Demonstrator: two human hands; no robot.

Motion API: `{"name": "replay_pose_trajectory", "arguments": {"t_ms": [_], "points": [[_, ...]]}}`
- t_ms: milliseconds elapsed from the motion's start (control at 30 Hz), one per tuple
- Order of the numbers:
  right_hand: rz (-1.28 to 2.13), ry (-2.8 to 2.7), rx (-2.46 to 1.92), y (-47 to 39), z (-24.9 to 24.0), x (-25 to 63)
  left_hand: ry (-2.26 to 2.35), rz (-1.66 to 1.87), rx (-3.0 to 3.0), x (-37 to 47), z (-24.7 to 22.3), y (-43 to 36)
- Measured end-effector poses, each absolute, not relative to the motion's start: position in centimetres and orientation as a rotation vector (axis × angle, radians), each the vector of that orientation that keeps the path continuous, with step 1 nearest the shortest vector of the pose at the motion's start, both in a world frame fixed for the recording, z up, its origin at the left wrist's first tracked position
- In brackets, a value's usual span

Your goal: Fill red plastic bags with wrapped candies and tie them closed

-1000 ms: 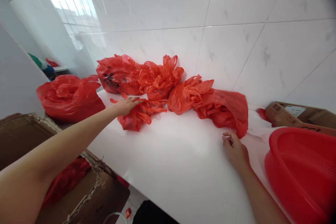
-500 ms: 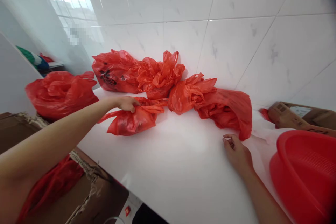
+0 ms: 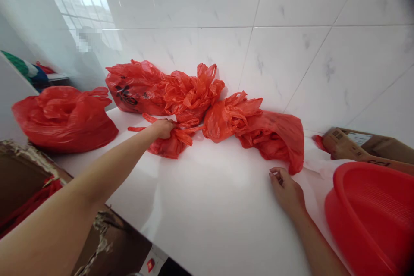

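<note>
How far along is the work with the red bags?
Several red bags sit along the wall, apparently done. In hand: a smaller red bag, gripped by the left hand. Possibly left: red plastic in the cardboard box; how much remains can't be told.

I can't read any full word from here: partly hidden dark capitals on the cardboard box (image 3: pixel 347 151) at three o'clock, its white label (image 3: pixel 359 138) too small, black characters on the red bag (image 3: pixel 147 88) toward eleven illegible.

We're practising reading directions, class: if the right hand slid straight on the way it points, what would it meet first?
Probably the rumpled red bag ending the row, just beyond the right hand, though depth is hard to judge.
</note>
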State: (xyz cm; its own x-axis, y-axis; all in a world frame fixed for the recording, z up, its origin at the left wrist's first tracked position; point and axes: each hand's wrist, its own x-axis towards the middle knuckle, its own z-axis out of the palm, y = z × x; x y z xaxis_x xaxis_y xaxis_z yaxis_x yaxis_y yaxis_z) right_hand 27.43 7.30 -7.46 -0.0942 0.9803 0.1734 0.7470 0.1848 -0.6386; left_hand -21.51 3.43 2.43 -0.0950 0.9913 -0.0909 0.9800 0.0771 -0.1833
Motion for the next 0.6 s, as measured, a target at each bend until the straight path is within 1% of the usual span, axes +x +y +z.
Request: {"name": "replay_pose_trajectory", "arguments": {"t_ms": [167, 300, 400, 467, 600], "points": [[0.520, -1.889, -1.559, 7.4, -7.6, 27.4, -2.268, 0.355, -1.835, -21.8, 3.0, 1.7], [0.522, -1.908, -1.477, 7.3, -7.1, 26.5, -2.282, 0.327, -1.764, -19.2, 4.7, 1.7], [0.482, -1.953, -1.411, 7.9, -5.8, 25.3, -2.194, 0.295, -1.903, -14.7, 6.4, 2.2], [0.423, -1.956, -1.414, 8.9, -4.8, 24.4, -2.044, 0.241, -2.063, -10.3, 7.0, 2.4], [0.369, -1.876, -1.536, 11.6, -4.2, 23.8, -1.630, 0.108, -2.365, -0.5, 5.8, 3.2]]}}
